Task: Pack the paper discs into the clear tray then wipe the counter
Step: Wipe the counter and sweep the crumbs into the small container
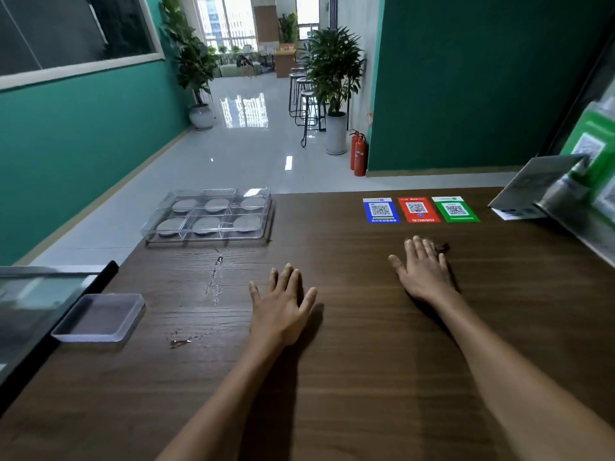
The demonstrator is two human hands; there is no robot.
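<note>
A clear tray [266, 212] with six compartments sits at the far left edge of the dark wooden counter [349, 344]. Each compartment holds a grey paper disc [208, 225]. My left hand [283, 306] lies flat on the counter, fingers spread, below and right of the tray, holding nothing. My right hand [424, 267] also rests flat with fingers apart, further right. A small brown thing [442, 247] peeks out by its fingertips. Wet streaks [215, 281] glisten on the wood between the tray and my left hand.
A shallow clear lid or box [100, 319] lies at the counter's left edge beside a glass panel [30, 307]. Blue, red and green QR code cards [418, 209] are stuck near the far edge. A leaflet stand [539, 188] stands at the right.
</note>
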